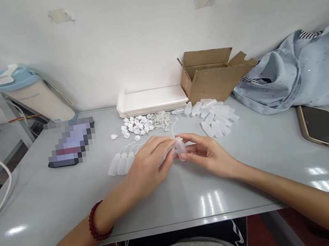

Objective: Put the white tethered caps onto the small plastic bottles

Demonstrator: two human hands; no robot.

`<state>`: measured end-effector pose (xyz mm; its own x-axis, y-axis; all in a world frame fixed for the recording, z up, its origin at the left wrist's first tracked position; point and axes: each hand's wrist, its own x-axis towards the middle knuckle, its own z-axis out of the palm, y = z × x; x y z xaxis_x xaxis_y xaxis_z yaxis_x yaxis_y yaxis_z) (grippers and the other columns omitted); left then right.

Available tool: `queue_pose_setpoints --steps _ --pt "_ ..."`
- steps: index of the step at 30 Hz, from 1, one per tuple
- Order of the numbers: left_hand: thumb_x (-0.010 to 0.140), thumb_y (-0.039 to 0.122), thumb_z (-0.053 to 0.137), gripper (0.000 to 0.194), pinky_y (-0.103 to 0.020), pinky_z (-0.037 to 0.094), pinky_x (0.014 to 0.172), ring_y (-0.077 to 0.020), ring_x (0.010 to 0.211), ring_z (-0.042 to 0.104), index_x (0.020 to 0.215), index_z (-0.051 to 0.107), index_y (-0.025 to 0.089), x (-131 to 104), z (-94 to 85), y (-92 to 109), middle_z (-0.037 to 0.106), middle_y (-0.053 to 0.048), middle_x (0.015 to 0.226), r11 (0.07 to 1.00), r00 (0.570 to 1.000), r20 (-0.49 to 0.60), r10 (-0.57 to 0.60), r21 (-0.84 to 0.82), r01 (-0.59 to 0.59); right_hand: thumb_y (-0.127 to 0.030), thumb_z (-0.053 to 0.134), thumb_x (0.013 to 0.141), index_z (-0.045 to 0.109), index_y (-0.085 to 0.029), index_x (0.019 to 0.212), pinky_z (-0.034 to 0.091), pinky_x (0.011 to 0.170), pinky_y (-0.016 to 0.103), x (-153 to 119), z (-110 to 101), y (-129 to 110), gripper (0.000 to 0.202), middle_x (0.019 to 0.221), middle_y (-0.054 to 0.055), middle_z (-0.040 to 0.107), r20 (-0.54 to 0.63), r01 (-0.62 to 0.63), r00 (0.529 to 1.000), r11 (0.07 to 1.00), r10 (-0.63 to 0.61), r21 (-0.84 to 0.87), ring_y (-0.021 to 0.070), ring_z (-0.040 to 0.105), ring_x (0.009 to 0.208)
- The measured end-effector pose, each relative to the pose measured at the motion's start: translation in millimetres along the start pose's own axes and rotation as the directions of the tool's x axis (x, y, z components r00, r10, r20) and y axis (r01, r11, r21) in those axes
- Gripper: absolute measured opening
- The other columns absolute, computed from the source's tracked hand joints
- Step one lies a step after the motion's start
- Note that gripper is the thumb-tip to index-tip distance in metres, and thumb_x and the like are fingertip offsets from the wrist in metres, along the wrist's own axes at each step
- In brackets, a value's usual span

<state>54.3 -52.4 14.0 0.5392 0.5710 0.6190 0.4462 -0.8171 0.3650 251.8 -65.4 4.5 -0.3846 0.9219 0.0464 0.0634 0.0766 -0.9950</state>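
Observation:
A small translucent plastic bottle [181, 149] stands upright in my right hand [209, 153], its thumb and fingers closed round the body. A thin white tube [173, 126] rises from the bottle's top. Against the bottle's left side and neck rest the closed fingertips of my left hand [149, 158]; the exact grip is partly hidden. Several similar bottles with white tops and thin tubes [122, 163] lie in a row beside my left hand, which covers part of them. Beyond the hands are a pile of white caps [136, 125], a heap of thin tubes [161, 119] and loose translucent bottles [218, 116].
White trays [154, 97] are stacked by the wall, beside an open cardboard box [213, 75]. A blue cloth bag [300, 72] and a phone [321, 126] lie right. A blurred-screen phone [72, 141] and a tumbler [35, 93] are left on the grey table [250, 192].

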Motion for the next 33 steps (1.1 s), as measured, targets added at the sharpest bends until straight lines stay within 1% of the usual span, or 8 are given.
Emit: queue_pose_setpoints --steps 4,10,17,20,24,28,31,33 --pt "0.087 0.005 0.050 0.023 -0.032 0.049 0.082 -0.0180 0.094 0.059 0.106 0.056 0.015 -0.6 1.6 -0.9 0.065 -0.009 0.101 1.000 1.000 0.009 0.019 0.003 -0.019 -0.025 0.064 0.081 0.049 -0.016 0.127 0.053 0.079 0.036 -0.2 -0.4 -2.8 0.049 0.090 0.005 0.066 0.020 -0.050 0.999 0.997 0.049 0.059 0.0181 0.066 0.082" --pt "0.087 0.005 0.049 0.021 -0.034 0.050 0.081 -0.0195 0.093 0.058 0.104 0.056 0.016 -0.6 0.0 -2.8 0.065 -0.009 0.099 0.997 0.997 0.035 0.068 0.043 -0.069 -0.027 0.063 0.082 0.056 -0.019 0.122 0.052 0.082 0.038 -0.2 -2.1 -3.7 0.041 0.078 0.001 0.067 0.033 -0.053 0.998 0.997 0.051 0.063 0.0181 0.068 0.079" --pt "0.087 0.014 0.057 0.024 -0.040 0.049 0.088 -0.0219 0.101 0.055 0.110 0.053 0.016 1.7 -1.2 0.5 0.061 -0.011 0.108 0.996 0.998 -0.016 0.068 0.067 -0.067 -0.027 0.063 0.083 0.059 -0.020 0.119 0.051 0.087 0.039 1.4 -4.6 -4.7 0.036 0.099 0.005 0.070 0.106 -0.090 0.992 0.984 0.074 0.152 0.0172 0.068 0.081" --pt "0.086 0.021 0.060 0.031 -0.045 0.047 0.094 -0.0257 0.110 0.051 0.114 0.049 0.014 2.9 -1.0 2.2 0.059 -0.014 0.114 0.988 0.991 0.058 0.119 0.094 -0.124 -0.024 0.061 0.085 0.059 -0.021 0.118 0.051 0.088 0.038 2.0 -2.6 -8.1 0.034 0.110 0.007 0.067 0.149 -0.110 0.986 0.974 0.081 0.199 0.0185 0.068 0.090" --pt "0.087 0.023 0.059 0.032 -0.046 0.048 0.092 -0.0283 0.110 0.050 0.115 0.048 0.011 1.9 1.1 2.4 0.060 -0.015 0.112 0.971 0.980 0.124 0.156 0.160 -0.175 -0.023 0.060 0.086 0.059 -0.020 0.117 0.052 0.085 0.034 2.1 1.1 -9.8 0.031 0.115 0.006 0.064 0.163 -0.099 0.984 0.975 0.067 0.200 0.0190 0.067 0.096" --pt "0.087 0.018 0.057 0.025 -0.043 0.050 0.088 -0.0275 0.105 0.050 0.109 0.051 0.010 1.1 1.3 1.6 0.061 -0.015 0.108 0.969 0.978 0.157 0.141 0.179 -0.168 -0.027 0.059 0.087 0.058 -0.018 0.117 0.051 0.083 0.032 2.3 2.1 -4.2 0.032 0.101 0.005 0.069 0.183 -0.127 0.978 0.982 0.100 0.142 0.0169 0.068 0.088" --pt "0.085 0.017 0.057 0.023 -0.043 0.050 0.086 -0.0271 0.102 0.050 0.106 0.054 0.011 1.8 -2.6 -1.2 0.061 -0.013 0.106 0.976 0.963 0.250 0.099 0.166 -0.144 -0.030 0.058 0.087 0.057 -0.017 0.120 0.052 0.076 0.032 2.8 1.1 2.6 0.035 0.087 0.003 0.070 0.200 -0.138 0.971 0.990 0.128 0.039 0.0163 0.067 0.080" --pt "0.083 0.017 0.059 0.023 -0.042 0.050 0.084 -0.0268 0.102 0.050 0.105 0.055 0.012 2.3 -6.8 -4.6 0.061 -0.012 0.105 0.985 0.942 0.331 0.051 0.139 -0.102 -0.030 0.058 0.087 0.057 -0.016 0.120 0.052 0.074 0.032 3.4 -0.1 6.1 0.036 0.091 0.004 0.070 0.179 -0.114 0.976 0.992 0.121 -0.045 0.0167 0.066 0.081"
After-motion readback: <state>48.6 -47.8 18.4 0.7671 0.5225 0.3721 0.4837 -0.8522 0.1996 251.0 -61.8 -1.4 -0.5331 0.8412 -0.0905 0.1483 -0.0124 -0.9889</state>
